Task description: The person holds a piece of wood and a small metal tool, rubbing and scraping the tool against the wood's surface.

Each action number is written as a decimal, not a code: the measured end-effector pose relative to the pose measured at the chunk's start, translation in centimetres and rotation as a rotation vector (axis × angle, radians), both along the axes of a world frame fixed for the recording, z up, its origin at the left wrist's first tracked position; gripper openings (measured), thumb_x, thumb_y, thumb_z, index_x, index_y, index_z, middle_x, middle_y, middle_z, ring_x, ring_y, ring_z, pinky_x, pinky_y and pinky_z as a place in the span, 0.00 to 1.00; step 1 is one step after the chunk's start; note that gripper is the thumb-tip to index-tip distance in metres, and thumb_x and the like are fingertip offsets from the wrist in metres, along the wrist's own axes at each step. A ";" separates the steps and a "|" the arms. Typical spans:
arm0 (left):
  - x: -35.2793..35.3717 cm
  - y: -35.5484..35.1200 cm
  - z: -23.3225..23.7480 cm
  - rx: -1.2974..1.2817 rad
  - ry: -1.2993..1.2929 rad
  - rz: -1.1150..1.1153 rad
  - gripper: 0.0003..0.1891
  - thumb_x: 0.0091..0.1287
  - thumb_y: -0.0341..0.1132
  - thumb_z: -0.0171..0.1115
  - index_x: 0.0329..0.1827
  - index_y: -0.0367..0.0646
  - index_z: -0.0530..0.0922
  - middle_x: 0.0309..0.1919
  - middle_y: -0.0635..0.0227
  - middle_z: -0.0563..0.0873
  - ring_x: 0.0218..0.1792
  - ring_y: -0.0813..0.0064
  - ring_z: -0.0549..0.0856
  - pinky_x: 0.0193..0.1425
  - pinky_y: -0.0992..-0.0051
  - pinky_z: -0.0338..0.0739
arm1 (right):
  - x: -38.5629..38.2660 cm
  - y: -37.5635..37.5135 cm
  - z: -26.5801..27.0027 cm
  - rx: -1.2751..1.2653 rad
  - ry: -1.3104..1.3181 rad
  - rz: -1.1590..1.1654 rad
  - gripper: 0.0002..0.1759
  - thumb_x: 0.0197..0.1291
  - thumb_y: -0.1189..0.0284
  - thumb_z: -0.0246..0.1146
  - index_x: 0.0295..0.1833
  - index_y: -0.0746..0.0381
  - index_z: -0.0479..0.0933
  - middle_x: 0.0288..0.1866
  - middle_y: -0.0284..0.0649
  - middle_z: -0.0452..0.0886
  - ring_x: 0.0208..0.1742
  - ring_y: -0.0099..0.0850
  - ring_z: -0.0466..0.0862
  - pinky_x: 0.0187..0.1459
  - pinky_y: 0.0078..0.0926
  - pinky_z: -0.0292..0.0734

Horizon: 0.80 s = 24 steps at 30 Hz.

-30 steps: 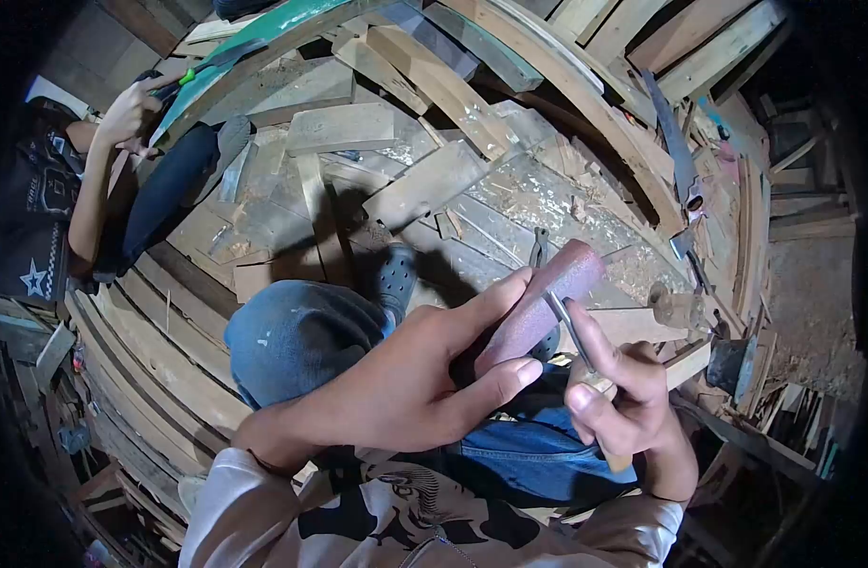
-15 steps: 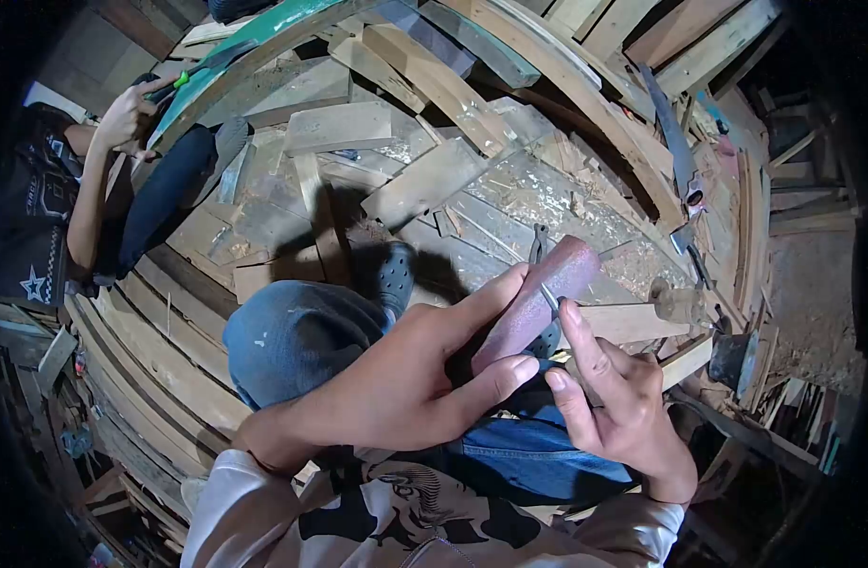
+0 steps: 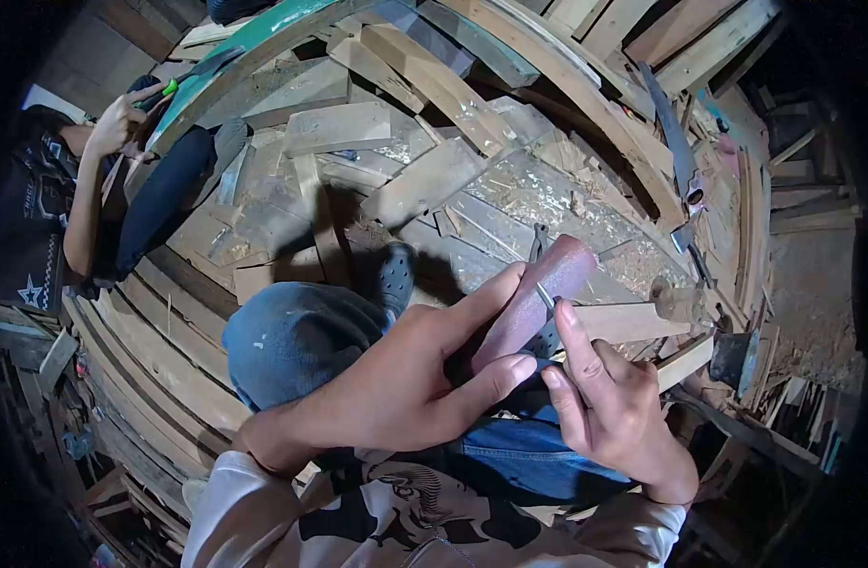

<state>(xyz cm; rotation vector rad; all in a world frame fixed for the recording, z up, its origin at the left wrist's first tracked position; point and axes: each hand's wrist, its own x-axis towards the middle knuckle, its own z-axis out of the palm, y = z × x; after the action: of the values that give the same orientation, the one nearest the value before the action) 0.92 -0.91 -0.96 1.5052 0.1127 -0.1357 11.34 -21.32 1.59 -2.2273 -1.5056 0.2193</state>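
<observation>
A curved strip of pinkish-purple sandpaper [image 3: 547, 289] lies tilted across my left hand [image 3: 405, 374], whose thumb and fingers grip it along its lower left side. My right hand [image 3: 614, 388] is closed around a slim metal tool [image 3: 545, 295], with its index finger stretched along the shaft. The tool's tip touches or lies just over the face of the sandpaper. Most of the tool's handle is hidden by my fingers. Below both hands are blue jeans [image 3: 528, 454].
A co-worker [image 3: 98, 180] sits at the left with a green-handled tool [image 3: 171, 87] at a green board [image 3: 254, 43]. Loose planks [image 3: 424, 180] and shavings cover the floor ahead. A saw [image 3: 675, 142] lies at the right, near a glass jar [image 3: 675, 301] and dark cup [image 3: 732, 358].
My right hand and the metal tool have shifted very slightly left. The co-worker's hand and green-handled tool have moved a little to the left.
</observation>
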 end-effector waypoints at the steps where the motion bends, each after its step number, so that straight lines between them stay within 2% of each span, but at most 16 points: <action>1: 0.0 0.0 -0.2 0.011 -0.012 -0.001 0.36 0.70 0.29 0.65 0.78 0.33 0.58 0.48 0.62 0.86 0.44 0.83 0.80 0.52 0.78 0.75 | 0.1 0.0 0.0 0.000 0.038 0.005 0.36 0.59 0.74 0.69 0.75 0.61 0.69 0.24 0.36 0.69 0.18 0.26 0.71 0.17 0.28 0.71; 5: 0.1 0.2 0.1 -0.023 0.105 -0.038 0.36 0.71 0.29 0.65 0.78 0.32 0.57 0.52 0.61 0.85 0.49 0.83 0.79 0.56 0.78 0.73 | 0.6 0.0 0.1 0.076 0.087 0.024 0.35 0.61 0.76 0.67 0.74 0.62 0.69 0.29 0.41 0.72 0.22 0.30 0.75 0.20 0.30 0.75; 7: 0.1 -0.2 -1.1 0.051 -0.120 0.005 0.37 0.70 0.33 0.64 0.77 0.31 0.56 0.26 0.51 0.81 0.23 0.77 0.79 0.31 0.74 0.75 | 0.6 -0.1 0.4 0.034 0.127 0.011 0.33 0.62 0.78 0.65 0.74 0.63 0.69 0.33 0.45 0.74 0.26 0.34 0.78 0.24 0.33 0.77; 8: 0.0 -0.2 -1.0 0.050 -0.120 0.005 0.37 0.70 0.33 0.64 0.77 0.31 0.56 0.26 0.51 0.81 0.23 0.77 0.79 0.31 0.74 0.75 | 0.6 -0.2 0.3 0.048 0.152 0.009 0.33 0.62 0.79 0.63 0.74 0.63 0.68 0.35 0.47 0.75 0.25 0.35 0.79 0.24 0.34 0.78; 10: 0.1 0.1 0.2 0.004 0.046 -0.033 0.36 0.70 0.30 0.65 0.79 0.34 0.58 0.50 0.62 0.85 0.46 0.84 0.78 0.54 0.79 0.74 | 0.6 -0.3 0.3 0.033 0.151 0.011 0.33 0.62 0.79 0.63 0.75 0.63 0.68 0.35 0.47 0.75 0.25 0.36 0.79 0.24 0.34 0.78; 14: 0.2 0.4 1.2 -0.050 0.185 -0.061 0.36 0.70 0.30 0.65 0.79 0.35 0.58 0.50 0.62 0.85 0.46 0.84 0.78 0.54 0.79 0.73 | 0.7 -0.3 0.8 -0.023 0.135 0.016 0.35 0.61 0.77 0.66 0.75 0.62 0.68 0.36 0.46 0.75 0.25 0.35 0.78 0.23 0.34 0.77; 16: 0.2 0.5 1.3 -0.050 0.205 -0.073 0.36 0.70 0.29 0.65 0.79 0.34 0.57 0.52 0.61 0.85 0.50 0.82 0.78 0.58 0.78 0.72 | 0.7 -0.3 1.2 -0.061 0.093 0.017 0.35 0.60 0.74 0.68 0.75 0.61 0.68 0.38 0.45 0.77 0.24 0.33 0.78 0.22 0.34 0.78; 17: 0.1 0.4 1.0 -0.050 0.204 -0.071 0.36 0.70 0.29 0.65 0.79 0.34 0.57 0.52 0.61 0.85 0.50 0.82 0.78 0.58 0.78 0.72 | 0.7 -0.4 1.0 -0.061 0.092 0.018 0.35 0.60 0.74 0.68 0.75 0.61 0.68 0.38 0.45 0.77 0.24 0.33 0.78 0.22 0.34 0.78; 19: -0.1 0.1 0.1 -0.002 0.045 -0.030 0.37 0.70 0.29 0.65 0.79 0.34 0.58 0.53 0.60 0.84 0.53 0.82 0.78 0.61 0.77 0.71 | 0.7 -0.6 0.4 -0.017 0.065 0.003 0.35 0.61 0.73 0.68 0.74 0.61 0.69 0.37 0.45 0.77 0.24 0.33 0.78 0.22 0.34 0.78; 24: -0.1 0.0 0.2 -0.004 0.038 -0.027 0.37 0.70 0.29 0.65 0.79 0.34 0.57 0.54 0.59 0.84 0.55 0.82 0.77 0.63 0.77 0.69 | 0.9 -0.7 0.5 -0.011 0.196 0.007 0.33 0.63 0.76 0.64 0.74 0.64 0.69 0.33 0.45 0.76 0.25 0.36 0.79 0.26 0.36 0.78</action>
<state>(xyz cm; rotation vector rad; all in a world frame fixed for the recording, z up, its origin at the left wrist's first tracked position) 0.82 -0.90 -0.79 1.5012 0.1228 -0.1865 12.21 -21.99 2.06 -2.1401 -1.4098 0.4352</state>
